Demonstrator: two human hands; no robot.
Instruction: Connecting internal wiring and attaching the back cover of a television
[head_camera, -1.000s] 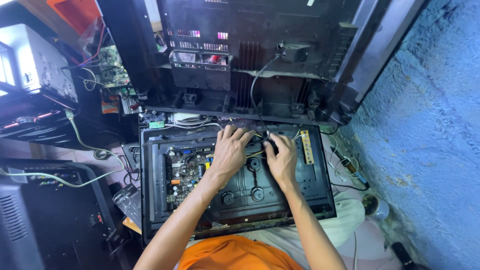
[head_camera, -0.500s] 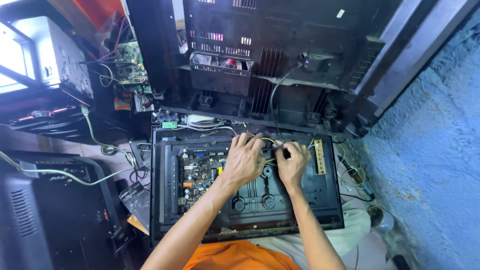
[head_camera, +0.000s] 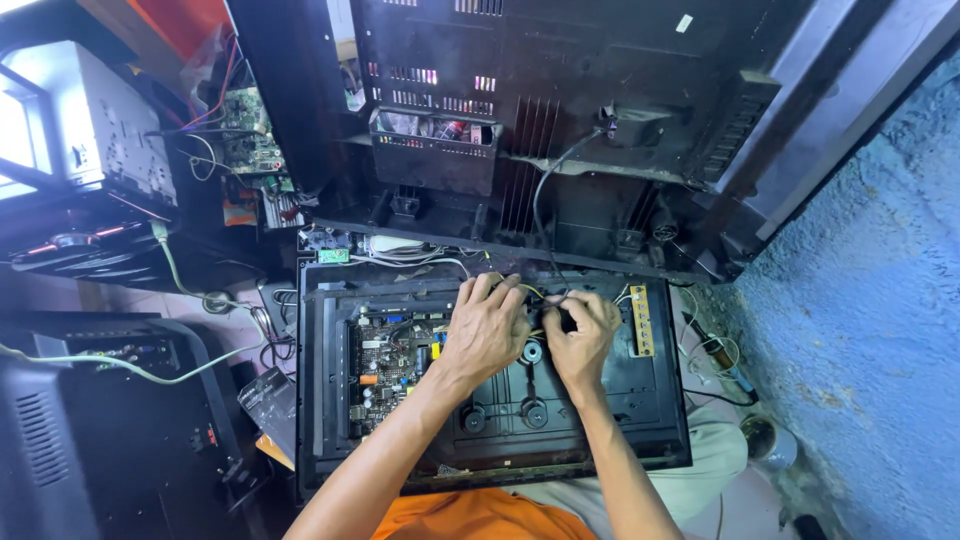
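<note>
1. the work lies on the person's lap: an opened black tv back (head_camera: 640, 420) rests flat across the knees, with pale trousers (head_camera: 715, 465) showing under its right edge. a rough blue wall (head_camera: 860, 320) closes the right side, and the floor is pale tile at lower left.
2. a bigger black tv shell (head_camera: 560, 130) stands upright just past the far edge of the tv back. a grey metal box (head_camera: 110, 130) sits at far left, a loose green board (head_camera: 240, 130) beside it, and a pale cable (head_camera: 180, 290) trails across the left floor. a small tin (head_camera: 762, 440) stands by the right knee.
3. inside the tv back, a crowded circuit board (head_camera: 385, 365) fills the left part and a narrow yellow strip board (head_camera: 641, 320) sits near the right edge.
4. thin wires (head_camera: 545, 300) run near the far edge at the middle. the left hand (head_camera: 487, 325) lies curled over them, its grip hidden. the right hand (head_camera: 580, 335) pinches the wires between fingertips, just beside the left.
</note>
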